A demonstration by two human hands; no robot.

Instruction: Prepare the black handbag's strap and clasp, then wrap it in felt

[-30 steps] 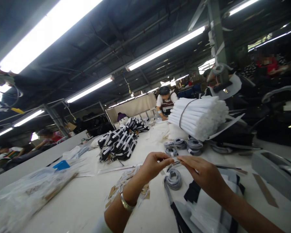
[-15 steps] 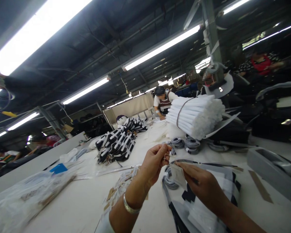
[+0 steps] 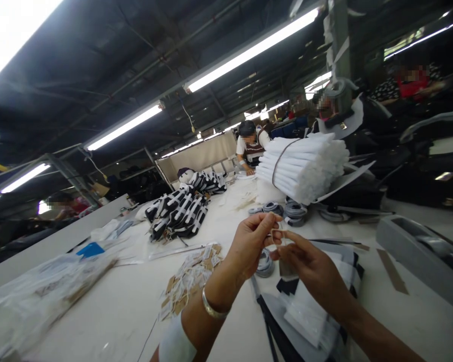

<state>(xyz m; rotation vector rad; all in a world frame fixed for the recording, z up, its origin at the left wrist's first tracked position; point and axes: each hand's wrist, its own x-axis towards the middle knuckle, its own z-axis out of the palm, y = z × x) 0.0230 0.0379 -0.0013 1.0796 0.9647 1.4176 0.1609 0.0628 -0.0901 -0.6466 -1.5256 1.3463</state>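
My left hand [image 3: 251,246], with a bangle on its wrist, pinches a thin pale string [image 3: 284,236] between thumb and fingertips. Close beside it, my right hand [image 3: 311,261] has its fingers closed on the string's other part. A small pale tag [image 3: 288,271] hangs under the right fingers, partly hidden by them. Both hands are raised above a flat stack of grey and black fabric pieces [image 3: 283,306] with clear plastic [image 3: 305,319] on top. On the table left of my forearm lies a heap of brown and white tags with strings [image 3: 191,276].
Rolled grey straps [image 3: 295,212] lie beyond my hands, near a tied white bundle [image 3: 302,168]. Black-and-white striped pieces [image 3: 179,213] are piled farther back. A grey tape dispenser [image 3: 419,256] stands right; plastic bags [image 3: 49,286] lie left. A co-worker [image 3: 251,143] leans over the far end.
My right hand has come up to the left one, so the fingertips now meet at the string. The tag has turned and hangs lower behind the right fingers. The view has tipped slightly downward.
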